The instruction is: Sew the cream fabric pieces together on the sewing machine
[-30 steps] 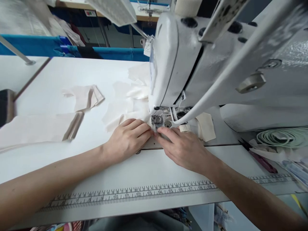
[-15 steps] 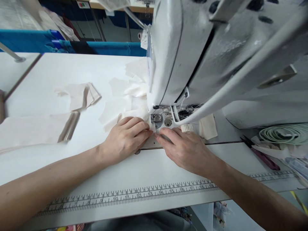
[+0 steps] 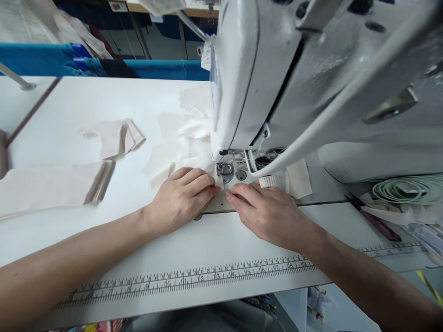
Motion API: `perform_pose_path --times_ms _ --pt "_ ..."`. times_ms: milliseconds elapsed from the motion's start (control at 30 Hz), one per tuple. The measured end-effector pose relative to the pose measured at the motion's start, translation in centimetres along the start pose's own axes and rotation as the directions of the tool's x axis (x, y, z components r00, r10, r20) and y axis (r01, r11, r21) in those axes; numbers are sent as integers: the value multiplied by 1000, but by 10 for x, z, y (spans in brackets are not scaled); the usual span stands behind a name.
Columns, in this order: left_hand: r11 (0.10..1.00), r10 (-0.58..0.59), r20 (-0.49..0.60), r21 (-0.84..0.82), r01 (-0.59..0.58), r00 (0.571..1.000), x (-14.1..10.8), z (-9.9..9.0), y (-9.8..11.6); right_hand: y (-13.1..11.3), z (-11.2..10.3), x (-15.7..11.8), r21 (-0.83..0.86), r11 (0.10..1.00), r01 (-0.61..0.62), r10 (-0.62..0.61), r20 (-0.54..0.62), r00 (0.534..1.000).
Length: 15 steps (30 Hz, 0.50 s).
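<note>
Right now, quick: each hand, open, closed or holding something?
Left hand: bunched on pale cloth; grip can't be told.
Right hand: half-curled near the sewing foot; can't tell if it's holding anything.

Shows a slightly wider gap between left hand (image 3: 183, 196) and right hand (image 3: 268, 212) than one second earlier. Also shows machine (image 3: 238, 78) larger in view, with more of its upper part cut off at the top.
</note>
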<state>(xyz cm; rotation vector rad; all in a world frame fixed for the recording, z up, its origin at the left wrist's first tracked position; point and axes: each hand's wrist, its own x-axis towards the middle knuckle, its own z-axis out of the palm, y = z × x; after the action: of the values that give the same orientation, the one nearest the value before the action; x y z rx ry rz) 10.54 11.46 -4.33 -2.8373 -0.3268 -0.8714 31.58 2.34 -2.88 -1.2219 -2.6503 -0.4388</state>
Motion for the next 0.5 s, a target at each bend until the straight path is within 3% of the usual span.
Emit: perform_pose_path --times_ms 500 --pt "1000 8 17 4 -8 1000 -4 0 -2 1 0 0 27 1000 2 -2 9 1000"
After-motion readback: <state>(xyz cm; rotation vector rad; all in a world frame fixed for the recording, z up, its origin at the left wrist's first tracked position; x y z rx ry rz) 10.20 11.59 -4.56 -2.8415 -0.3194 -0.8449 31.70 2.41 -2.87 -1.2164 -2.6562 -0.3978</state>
